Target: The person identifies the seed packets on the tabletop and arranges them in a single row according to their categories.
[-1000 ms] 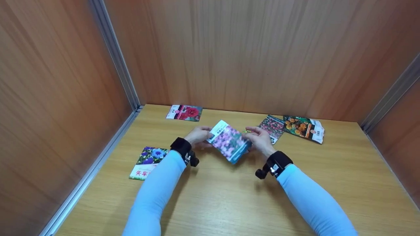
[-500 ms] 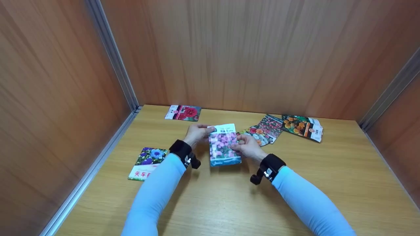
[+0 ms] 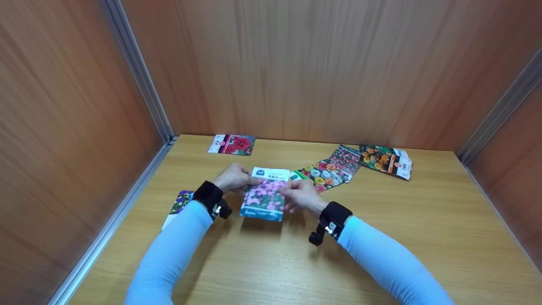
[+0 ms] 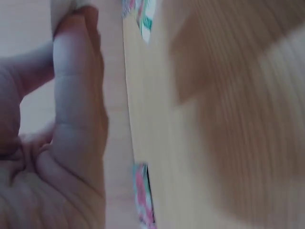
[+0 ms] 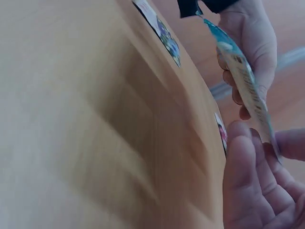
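A flower seed packet (image 3: 266, 195) with pink blossoms, a white top band and a blue bottom band is held above the table. My left hand (image 3: 234, 178) pinches its left side near the top. My right hand (image 3: 305, 196) pinches its right edge between thumb and fingers. In the right wrist view the packet (image 5: 245, 83) appears nearly edge-on, its printed back showing, between the left hand (image 5: 259, 40) and the right hand (image 5: 259, 186). Just behind the right hand lies a packet with multicoloured flowers (image 3: 324, 173); a green-and-white piece (image 3: 297, 175) shows beside it.
A red-flower packet (image 3: 235, 145) lies at the back left. Toward the back right are a packet with small pink flowers (image 3: 348, 159) and orange-flower packets (image 3: 384, 161). My left forearm partly covers a blue-flower packet (image 3: 181, 204). Wooden panels (image 3: 305, 72) enclose the table (image 3: 381, 228).
The pink-flower packet has moved left and turned from slanted to nearly upright, with both hands moving along. The multicoloured packet behind it has come into fuller view.
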A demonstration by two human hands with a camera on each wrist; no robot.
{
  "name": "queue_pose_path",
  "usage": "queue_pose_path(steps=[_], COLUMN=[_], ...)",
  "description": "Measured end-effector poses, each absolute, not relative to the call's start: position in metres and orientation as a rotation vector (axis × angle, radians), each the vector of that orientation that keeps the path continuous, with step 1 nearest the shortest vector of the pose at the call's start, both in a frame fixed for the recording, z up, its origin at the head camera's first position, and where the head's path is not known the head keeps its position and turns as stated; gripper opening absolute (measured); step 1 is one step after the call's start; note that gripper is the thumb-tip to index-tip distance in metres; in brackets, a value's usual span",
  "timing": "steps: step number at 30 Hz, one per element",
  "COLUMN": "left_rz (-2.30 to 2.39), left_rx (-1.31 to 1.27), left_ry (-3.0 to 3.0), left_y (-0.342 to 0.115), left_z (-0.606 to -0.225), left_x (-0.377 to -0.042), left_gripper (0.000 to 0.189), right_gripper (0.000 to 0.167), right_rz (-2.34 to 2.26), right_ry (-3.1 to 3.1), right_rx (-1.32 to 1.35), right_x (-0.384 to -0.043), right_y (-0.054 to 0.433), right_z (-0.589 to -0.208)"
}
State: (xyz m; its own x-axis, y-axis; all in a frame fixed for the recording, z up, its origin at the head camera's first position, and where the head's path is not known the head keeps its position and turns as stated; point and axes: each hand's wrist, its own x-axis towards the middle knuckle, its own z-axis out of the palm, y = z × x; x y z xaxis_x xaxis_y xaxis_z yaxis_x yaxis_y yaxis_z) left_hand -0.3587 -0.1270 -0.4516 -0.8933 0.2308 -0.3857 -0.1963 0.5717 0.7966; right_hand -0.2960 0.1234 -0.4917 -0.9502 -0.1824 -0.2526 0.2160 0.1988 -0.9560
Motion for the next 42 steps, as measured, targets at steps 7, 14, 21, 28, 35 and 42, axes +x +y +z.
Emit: queue_pose_path(steps=[7, 14, 21, 28, 35, 42], left_rz=[1.051, 0.878, 0.774, 0.715, 0.638, 0.600], left_rx=[0.024, -0.039, -0.057, -0.077, -0.072, -0.070], left_ry=[2.443, 2.521, 2.562, 2.578, 2.613, 2.629], left_y=[-0.164, -0.186, -0.197, -0.199, -0.201, -0.202], left_z=[-0.447, -0.449, -0.454, -0.461, -0.467, -0.465], left_x=[-0.351, -0.349, -0.347, -0.344, -0.344, -0.342], left_gripper=[0.020, 0.025, 0.025, 0.018, 0.027, 0.027], right_gripper=[0.015, 0.016, 0.023, 0.019, 0.028, 0.024], right_rz=[-1.694, -1.460, -1.241, -1.070, -1.003, -0.990], right_ry=[2.171, 2.318, 2.472, 2.556, 2.629, 2.721], right_rx=[-0.082, -0.081, -0.148, -0.109, -0.119, -0.188], right_x=[-0.288, -0.289, -0.293, -0.293, -0.290, -0.285], right_y=[0.086, 0.056, 0.036, 0.022, 0.013, 0.011], right_z=[-0.496, -0.493, -0.498, -0.503, -0.506, -0.517])
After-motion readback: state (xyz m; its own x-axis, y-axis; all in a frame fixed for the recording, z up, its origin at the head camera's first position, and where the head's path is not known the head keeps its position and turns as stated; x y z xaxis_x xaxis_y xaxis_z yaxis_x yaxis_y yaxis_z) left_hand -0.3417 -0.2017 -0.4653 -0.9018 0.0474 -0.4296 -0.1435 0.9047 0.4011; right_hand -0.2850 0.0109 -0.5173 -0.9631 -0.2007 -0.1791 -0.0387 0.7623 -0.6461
